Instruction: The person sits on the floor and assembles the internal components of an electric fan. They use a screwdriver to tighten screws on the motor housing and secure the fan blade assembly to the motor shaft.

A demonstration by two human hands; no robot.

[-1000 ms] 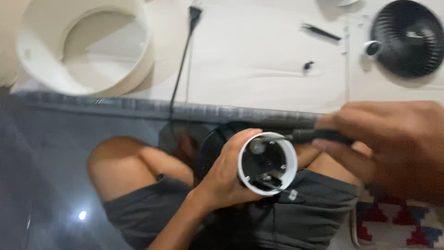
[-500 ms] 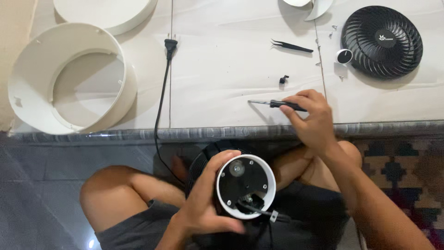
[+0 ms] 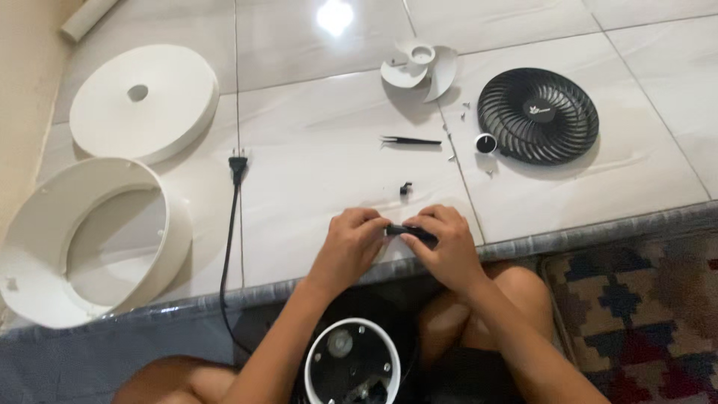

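1. Both hands meet over the tiled floor (image 3: 336, 172), just past the grey edge strip (image 3: 583, 236). The left hand (image 3: 350, 243) and right hand (image 3: 441, 247) are each curled tightly around the ends of a small black screwdriver (image 3: 407, 232), fingers pinched shut on it.
2. The screwdriver sits between the two hands, above the person's lap.
3. Below the screwdriver, in the lap, rests a round motor housing (image 3: 351, 363) with a white rim and a dark inside, untouched.
4. Just beyond the screwdriver lies a small black clip (image 3: 404, 188), then black tweezers (image 3: 411, 140).
5. Further right of the screwdriver are a black fan grille (image 3: 538, 116) and a small knob (image 3: 486, 143); a white fan blade (image 3: 420, 66) lies farther out.
6. Left of the screwdriver runs a black power cord (image 3: 230, 232), then a white ring casing (image 3: 90, 239) and a white disc (image 3: 142, 101).
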